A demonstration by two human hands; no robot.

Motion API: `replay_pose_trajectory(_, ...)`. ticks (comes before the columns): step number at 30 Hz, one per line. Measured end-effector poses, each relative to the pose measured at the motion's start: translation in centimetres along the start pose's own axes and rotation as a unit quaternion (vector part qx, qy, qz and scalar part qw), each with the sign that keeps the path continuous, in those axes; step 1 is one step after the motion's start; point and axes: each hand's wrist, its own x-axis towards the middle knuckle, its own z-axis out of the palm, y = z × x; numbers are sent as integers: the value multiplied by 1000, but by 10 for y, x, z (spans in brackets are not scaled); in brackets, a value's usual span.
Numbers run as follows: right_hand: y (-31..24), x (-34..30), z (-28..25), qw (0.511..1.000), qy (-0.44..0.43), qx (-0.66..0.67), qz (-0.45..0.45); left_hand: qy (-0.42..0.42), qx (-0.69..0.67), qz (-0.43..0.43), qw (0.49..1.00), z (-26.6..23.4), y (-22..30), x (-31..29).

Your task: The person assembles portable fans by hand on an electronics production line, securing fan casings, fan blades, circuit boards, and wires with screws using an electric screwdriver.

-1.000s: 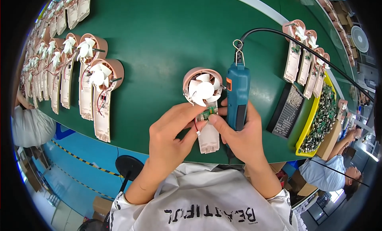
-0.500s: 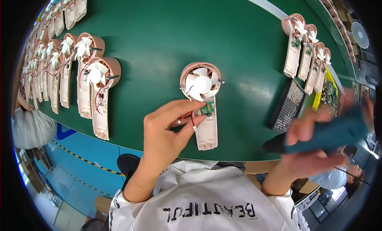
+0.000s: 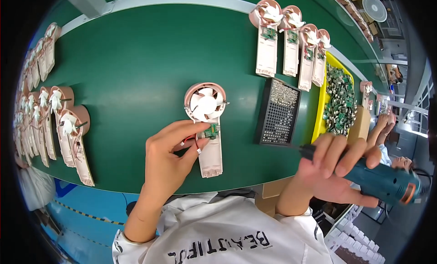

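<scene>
slightly apart, left fingers (image 3: 195,127) on green circuit board (image 3: 212,131)

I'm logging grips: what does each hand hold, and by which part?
The right hand grips the teal power tool by its front half, behind the dark nose; the left hand pinches the green circuit board at its left end.

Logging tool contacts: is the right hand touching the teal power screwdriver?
Touching. In the head view, the right hand grips the teal power screwdriver, fingers curled over its front part.
</scene>
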Motion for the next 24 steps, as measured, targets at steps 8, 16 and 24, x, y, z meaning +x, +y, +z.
replay_pose_trajectory(8,43,-18,29,997,79,3,-18,-55,14,14,998,17,7,13)
replay_pose_trajectory(16,65,-22,40,998,36,-47,-27,-68,5,23,997,15,-1,12)
replay_pose_trajectory(24,50,-26,28,1000,20,-20,7,-65,-8,27,997,13,0,14)
